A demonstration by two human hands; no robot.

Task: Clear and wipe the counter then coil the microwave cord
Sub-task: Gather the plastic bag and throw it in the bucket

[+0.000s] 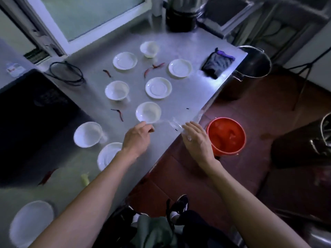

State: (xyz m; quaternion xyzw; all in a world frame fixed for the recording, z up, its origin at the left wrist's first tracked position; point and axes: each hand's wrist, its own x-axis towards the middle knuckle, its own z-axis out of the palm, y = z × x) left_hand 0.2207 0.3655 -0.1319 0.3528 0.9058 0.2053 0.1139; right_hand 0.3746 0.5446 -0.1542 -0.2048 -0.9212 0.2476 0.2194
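On the steel counter lie several white bowls and saucers, among them a bowl just beyond my hands, and several red chili peppers. A thin clear plastic bag stretches along the counter's right edge. My left hand pinches one end of it with curled fingers. My right hand holds the other end at the edge, above an orange bucket. A dark cloth lies at the far right corner. The black microwave stands at the left, its cord looped loosely behind it.
A steel pot stands beyond the counter's right corner, and a dark canister at the back. A window frame runs along the far edge. The floor on the right is red tile. A pale green scrap lies near the microwave.
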